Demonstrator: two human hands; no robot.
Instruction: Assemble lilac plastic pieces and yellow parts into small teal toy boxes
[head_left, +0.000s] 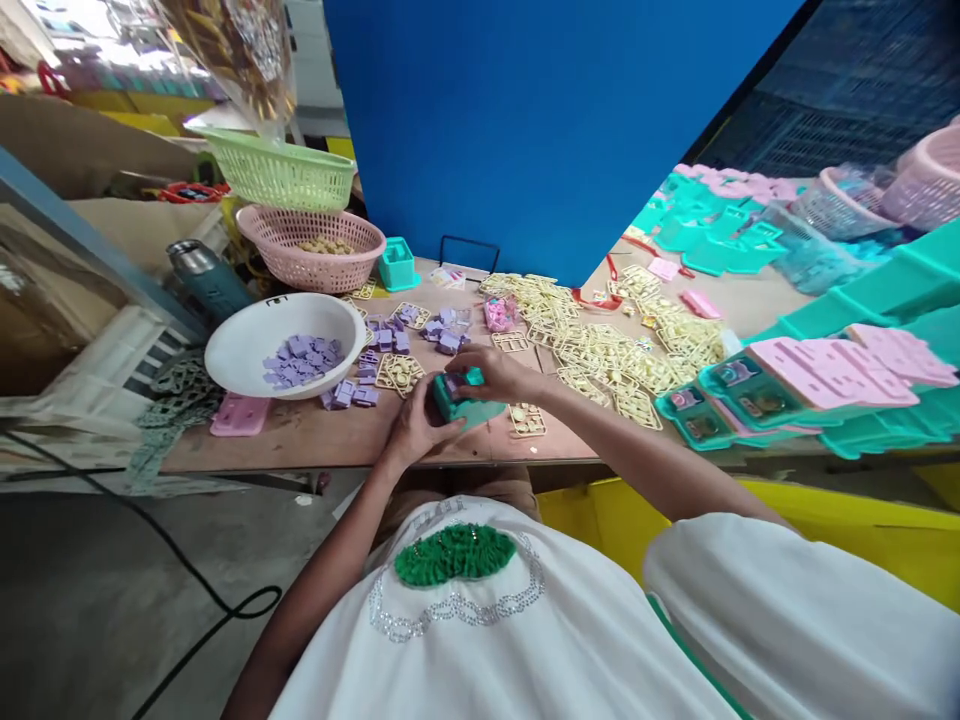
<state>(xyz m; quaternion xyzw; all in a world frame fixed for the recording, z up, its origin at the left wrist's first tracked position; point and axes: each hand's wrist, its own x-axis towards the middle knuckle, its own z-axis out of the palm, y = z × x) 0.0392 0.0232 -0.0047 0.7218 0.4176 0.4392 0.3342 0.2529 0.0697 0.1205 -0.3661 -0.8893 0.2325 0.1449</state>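
Note:
A small teal plastic box is held low over the table's front edge. My left hand wraps round its left side, with the thumb along the near face. Over the top of the box bends my right hand, its fingers closed at the opening. A dark purplish bit shows by those fingertips, too small to name. Loose lilac plastic pieces lie just beyond the hands. Cream part frames are close to the left hand, and another cream frame lies under the right wrist.
A white bowl of lilac pieces stands left, near a pink basket, a green basket and a bottle. Cream frames are heaped right, beside stacked teal-and-pink boxes. A blue panel rises behind.

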